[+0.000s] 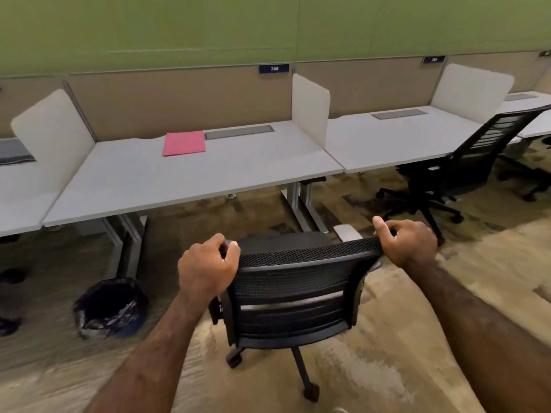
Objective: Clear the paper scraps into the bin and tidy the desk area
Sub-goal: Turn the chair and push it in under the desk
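Observation:
A black mesh office chair [295, 287] stands on the carpet in front of the grey desk [185, 177], its back toward me. My left hand [205, 266] grips the top left corner of the backrest. My right hand [408, 242] grips the top right corner. A pink folder [184, 143] lies flat near the back of the desk. A bin [110, 308] lined with a dark bag stands on the floor under the desk's left side. I see no paper scraps on the desk.
White divider panels [310, 105] separate the desks. A second black chair [465, 162] sits at the neighbouring desk on the right. Metal desk legs [301, 204] stand just beyond my chair. Patterned carpet lies all around.

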Motion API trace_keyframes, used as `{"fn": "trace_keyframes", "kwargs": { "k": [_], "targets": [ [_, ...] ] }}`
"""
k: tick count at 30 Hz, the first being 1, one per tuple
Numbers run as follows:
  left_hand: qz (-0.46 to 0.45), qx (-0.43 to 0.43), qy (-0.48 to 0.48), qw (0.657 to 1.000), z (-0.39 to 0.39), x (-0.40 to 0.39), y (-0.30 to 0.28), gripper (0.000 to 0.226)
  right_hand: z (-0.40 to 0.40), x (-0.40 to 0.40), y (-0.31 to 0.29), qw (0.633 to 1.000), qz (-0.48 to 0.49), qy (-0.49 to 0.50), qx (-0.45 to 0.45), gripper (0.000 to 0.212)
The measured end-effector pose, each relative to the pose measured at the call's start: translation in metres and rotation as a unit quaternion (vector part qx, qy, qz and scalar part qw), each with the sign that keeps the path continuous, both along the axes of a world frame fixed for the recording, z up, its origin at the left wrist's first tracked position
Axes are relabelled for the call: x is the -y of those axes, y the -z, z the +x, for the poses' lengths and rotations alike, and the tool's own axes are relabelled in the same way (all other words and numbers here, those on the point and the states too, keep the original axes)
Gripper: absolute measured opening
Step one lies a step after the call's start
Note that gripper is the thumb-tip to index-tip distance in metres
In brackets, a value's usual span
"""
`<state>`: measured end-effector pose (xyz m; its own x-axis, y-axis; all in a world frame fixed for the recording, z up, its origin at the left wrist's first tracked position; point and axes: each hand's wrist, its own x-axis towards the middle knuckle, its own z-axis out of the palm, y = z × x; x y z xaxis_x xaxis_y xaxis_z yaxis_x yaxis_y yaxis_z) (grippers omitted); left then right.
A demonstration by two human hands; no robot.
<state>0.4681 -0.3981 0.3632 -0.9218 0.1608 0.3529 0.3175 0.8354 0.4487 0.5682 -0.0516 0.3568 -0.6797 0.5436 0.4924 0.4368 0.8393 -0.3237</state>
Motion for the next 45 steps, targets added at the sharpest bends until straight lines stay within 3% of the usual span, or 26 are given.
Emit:
{"fn": "trace_keyframes", "kwargs": {
  "k": [9, 11, 13, 15, 18, 20, 21, 23, 26, 28, 31, 35, 39, 43, 45],
  "targets": [
    [0.038, -0.032, -0.026, 0.998, -0.032, 0.032, 0.007, 0.031, -0.051, 0.029, -0.002, 0.998, -0.034, -0.038, 0.041, 0.058],
    [0.058, -0.003, -0.026, 0.998, -0.047, 0.039, 0.008, 0.031, -0.064, 0.035, -0.003, 0.997, -0.034, -0.047, 0.045, 0.059],
    [0.138, 0.066, -0.010, 0.988, -0.063, 0.049, 0.011, 0.027, -0.076, 0.040, -0.002, 0.997, -0.030, -0.055, 0.034, 0.057],
    [0.287, 0.159, 0.012, 0.945, -0.075, 0.060, 0.014, 0.024, -0.087, 0.042, 0.003, 0.998, -0.021, -0.061, 0.018, 0.056],
    [0.515, 0.260, -0.053, 0.815, -0.100, 0.075, 0.027, 0.021, -0.105, 0.043, 0.008, 0.998, -0.019, -0.064, 0.011, 0.056],
    [0.556, 0.295, -0.147, 0.763, -0.124, 0.089, 0.051, 0.015, -0.118, 0.044, 0.008, 0.997, -0.020, -0.072, 0.009, 0.057],
    [0.543, 0.298, -0.180, 0.764, -0.135, 0.097, 0.064, 0.013, -0.124, 0.045, 0.008, 0.997, -0.020, -0.075, 0.009, 0.058],
    [0.467, 0.284, -0.226, 0.806, -0.158, 0.115, 0.097, 0.019, -0.134, 0.047, 0.006, 0.996, -0.021, -0.082, 0.009, 0.058],
    [0.286, 0.302, -0.257, 0.872, -0.182, 0.137, 0.137, 0.030, -0.145, 0.054, 0.004, 0.996, -0.031, -0.089, 0.006, 0.057],
    [0.157, 0.340, -0.244, 0.895, -0.196, 0.142, 0.151, 0.036, -0.153, 0.058, 0.003, 0.996, -0.039, -0.083, 0.018, 0.053],
    [0.100, 0.387, -0.273, 0.875, -0.201, 0.141, 0.155, 0.042, -0.159, 0.064, -0.001, 0.994, -0.062, -0.087, 0.025, 0.050],
    [0.052, 0.431, -0.212, 0.875, -0.218, 0.156, 0.173, 0.052, -0.172, 0.077, -0.003, 0.993, -0.093, -0.060, 0.037, 0.050],
    [0.026, 0.439, -0.177, 0.880, -0.277, 0.194, 0.258, 0.071, -0.182, 0.094, -0.005, 0.991, -0.095, -0.022, 0.097, 0.046],
    [-0.112, 0.417, -0.148, 0.890, -0.320, 0.214, 0.317, 0.089, -0.193, 0.103, -0.011, 0.976, -0.104, 0.034, 0.188, 0.059],
    [-0.147, 0.430, -0.142, 0.879, -0.331, 0.221, 0.332, 0.097, -0.197, 0.108, -0.012, 0.967, -0.086, 0.059, 0.231, 0.052]
  ]
}}
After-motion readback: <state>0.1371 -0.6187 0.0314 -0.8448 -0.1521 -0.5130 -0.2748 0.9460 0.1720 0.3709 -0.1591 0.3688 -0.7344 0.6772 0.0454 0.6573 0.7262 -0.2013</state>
